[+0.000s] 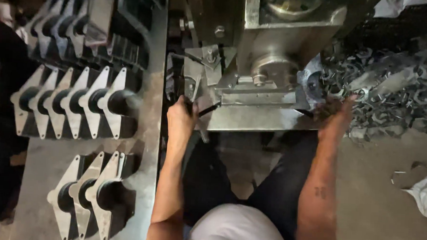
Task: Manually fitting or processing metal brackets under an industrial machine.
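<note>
Dim workshop floor: our left hand [181, 117] grips the dark press lever [205, 110], pointing right; our blurred right hand [336, 116], grip unclear, reaches into the scrap pile [392, 94].

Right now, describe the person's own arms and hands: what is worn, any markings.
Both arms are bare to above the elbow, with no sleeves, gloves, watch or rings visible. The right forearm bears a small dark mark. The left hand is bare; the right hand is blurred and looks grimy.
</note>
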